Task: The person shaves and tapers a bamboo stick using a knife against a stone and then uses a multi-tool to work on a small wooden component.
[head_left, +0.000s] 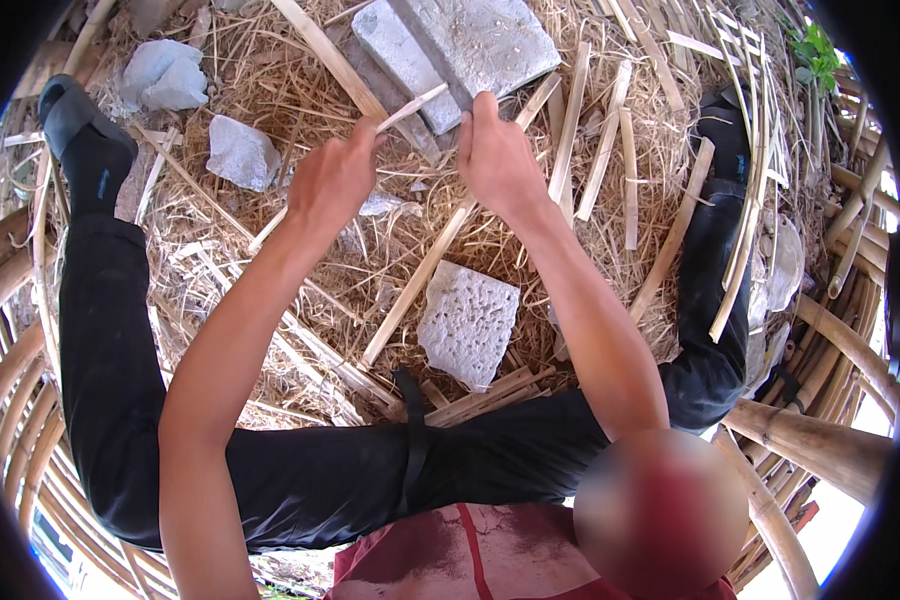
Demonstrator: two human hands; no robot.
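Observation:
My left hand [334,178] is closed around a thin, pale bamboo strip [416,107]. One end of it slants up to the right over a grey stone block [505,48], and the other emerges behind my wrist. Just to the right, my right hand [498,152] is closed at the near end of a long, flat, dark bar [422,38] that looks like a blade. This bar lies across the block, and the fingers hide its near end. A wider bamboo slat [332,52] leans past the block's left side.
Straw and split bamboo pieces [607,140] cover the ground. A pitted pale stone [469,325] lies between my forearms, with rough stones [242,153] at the left. My black-trousered legs [320,480] spread around this area. Bamboo poles [815,445] stand at the right.

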